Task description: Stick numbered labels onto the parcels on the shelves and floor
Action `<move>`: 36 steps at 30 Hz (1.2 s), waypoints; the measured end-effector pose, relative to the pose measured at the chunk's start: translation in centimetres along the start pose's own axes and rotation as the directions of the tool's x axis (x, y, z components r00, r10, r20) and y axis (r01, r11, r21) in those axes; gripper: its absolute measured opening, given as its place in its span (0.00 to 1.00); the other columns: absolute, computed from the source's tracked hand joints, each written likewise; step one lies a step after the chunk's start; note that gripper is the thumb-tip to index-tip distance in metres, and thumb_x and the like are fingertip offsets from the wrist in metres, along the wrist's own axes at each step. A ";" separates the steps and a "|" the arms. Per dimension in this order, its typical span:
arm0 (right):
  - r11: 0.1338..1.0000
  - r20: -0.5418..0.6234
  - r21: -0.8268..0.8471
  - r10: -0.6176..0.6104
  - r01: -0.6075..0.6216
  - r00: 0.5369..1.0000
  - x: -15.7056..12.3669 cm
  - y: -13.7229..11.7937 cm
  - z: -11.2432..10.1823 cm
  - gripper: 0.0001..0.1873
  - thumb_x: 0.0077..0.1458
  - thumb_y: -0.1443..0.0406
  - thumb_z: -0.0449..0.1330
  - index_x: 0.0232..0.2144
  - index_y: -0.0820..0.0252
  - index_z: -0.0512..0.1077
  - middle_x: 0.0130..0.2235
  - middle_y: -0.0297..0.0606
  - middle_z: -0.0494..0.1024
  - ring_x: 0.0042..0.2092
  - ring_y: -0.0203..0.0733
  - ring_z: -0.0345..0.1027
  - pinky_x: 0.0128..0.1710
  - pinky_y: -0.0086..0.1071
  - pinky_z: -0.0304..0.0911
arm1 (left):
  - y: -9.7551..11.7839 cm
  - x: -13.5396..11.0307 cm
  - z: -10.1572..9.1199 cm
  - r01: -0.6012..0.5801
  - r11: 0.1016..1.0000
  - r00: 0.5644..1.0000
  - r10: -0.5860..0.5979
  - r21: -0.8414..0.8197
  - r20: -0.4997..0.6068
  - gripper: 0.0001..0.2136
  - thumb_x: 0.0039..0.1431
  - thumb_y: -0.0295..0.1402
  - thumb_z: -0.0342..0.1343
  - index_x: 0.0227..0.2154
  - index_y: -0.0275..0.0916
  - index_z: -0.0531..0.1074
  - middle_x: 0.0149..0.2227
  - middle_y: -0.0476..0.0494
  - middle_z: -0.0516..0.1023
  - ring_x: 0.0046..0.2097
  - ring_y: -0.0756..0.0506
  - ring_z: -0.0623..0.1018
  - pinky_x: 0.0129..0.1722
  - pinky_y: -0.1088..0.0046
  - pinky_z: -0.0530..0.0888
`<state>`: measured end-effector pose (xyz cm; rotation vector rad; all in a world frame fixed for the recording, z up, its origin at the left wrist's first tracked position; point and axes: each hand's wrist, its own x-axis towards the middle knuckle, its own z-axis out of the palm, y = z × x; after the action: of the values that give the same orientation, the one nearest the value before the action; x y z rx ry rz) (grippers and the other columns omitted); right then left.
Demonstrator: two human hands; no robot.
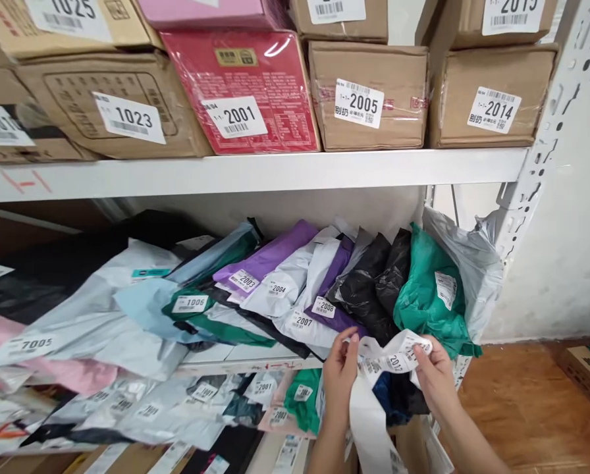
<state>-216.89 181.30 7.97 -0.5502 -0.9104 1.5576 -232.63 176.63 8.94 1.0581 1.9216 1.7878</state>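
Note:
A long strip of white printed labels (369, 421) stretches between my hands, its lower part hanging down. One label on it reads 2012. My left hand (342, 365) pinches the strip on its left side, thumb and forefinger together. On the other end, my right hand (433, 368) grips the strip between thumb and fingers. Just beyond the hands stands a row of bagged parcels: a purple bag (332, 319) labelled 2008, black bags (367, 283), and a green bag (426, 296) with a white label.
A white metal shelf (255, 174) above carries labelled cardboard boxes (369, 128) and a red box (245, 79). More parcels lie left, including a grey bag (112, 322). A lower shelf holds further bags (176, 418). The perforated upright (536, 158) stands right, beside a brown floor (517, 395).

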 end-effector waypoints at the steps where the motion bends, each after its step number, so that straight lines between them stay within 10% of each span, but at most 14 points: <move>1: 1.000 -0.025 0.007 -0.024 0.024 0.999 0.1 0.3 -0.3 0.15 0.44 0.54 0.71 0.28 0.55 0.75 0.27 0.32 0.77 0.29 0.38 0.69 0.31 0.30 0.66 | -0.3 1.0 0.2 0.024 1.000 0.998 -0.024 -0.006 -0.060 0.33 0.51 0.59 0.52 0.49 0.35 0.71 0.18 0.55 0.65 0.22 0.48 0.67 0.24 0.73 0.64; 7: 0.997 -0.178 -0.034 -0.075 0.070 0.981 0.0 1.7 -1.1 0.16 0.39 0.55 0.73 0.29 0.54 0.77 0.31 0.34 0.79 0.35 0.41 0.72 0.37 0.32 0.69 | 0.2 5.0 3.9 0.120 0.992 0.991 -0.118 -0.029 0.065 0.41 0.48 0.51 0.57 0.61 0.29 0.59 0.15 0.61 0.61 0.22 0.48 0.67 0.29 0.72 0.66; 14: 0.998 -0.238 -0.040 -0.047 0.039 0.970 0.2 2.2 -1.2 0.19 0.46 0.48 0.68 0.34 0.53 0.77 0.34 0.38 0.82 0.38 0.45 0.76 0.38 0.35 0.71 | 3.4 2.1 5.6 -0.089 0.996 0.925 0.082 0.001 0.371 0.28 0.58 0.47 0.51 0.59 0.38 0.63 0.17 0.59 0.61 0.23 0.49 0.66 0.27 0.73 0.62; 20: 0.994 -0.049 -0.105 -0.025 0.020 0.998 1.7 3.1 1.7 0.18 0.47 0.49 0.67 0.32 0.55 0.78 0.31 0.37 0.82 0.31 0.43 0.74 0.34 0.35 0.71 | 3.1 1.8 1.7 -0.072 0.997 0.997 0.071 0.037 0.031 0.21 0.57 0.49 0.52 0.47 0.40 0.66 0.18 0.59 0.62 0.21 0.49 0.68 0.25 0.75 0.64; 26: 0.999 0.071 -0.023 0.024 -0.022 0.997 4.7 5.1 6.9 0.19 0.44 0.49 0.68 0.31 0.56 0.77 0.28 0.36 0.81 0.28 0.43 0.73 0.31 0.35 0.69 | 3.1 3.6 -1.3 -0.233 0.966 0.960 0.210 0.112 0.186 0.15 0.53 0.45 0.56 0.39 0.42 0.76 0.41 0.41 0.78 0.36 0.44 0.77 0.33 0.71 0.73; 36: 0.997 0.101 0.056 0.047 -0.053 0.994 7.0 3.1 8.5 0.21 0.43 0.46 0.67 0.28 0.56 0.74 0.23 0.33 0.77 0.26 0.41 0.70 0.26 0.32 0.66 | 3.1 5.5 -0.1 -0.033 0.986 0.989 0.056 -0.166 0.136 0.15 0.44 0.45 0.63 0.24 0.38 0.72 0.21 0.54 0.71 0.23 0.53 0.68 0.24 0.78 0.66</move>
<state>-226.74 185.99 11.48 -0.4595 -0.9289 1.6646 -235.52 180.22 13.33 1.1447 1.6510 1.8073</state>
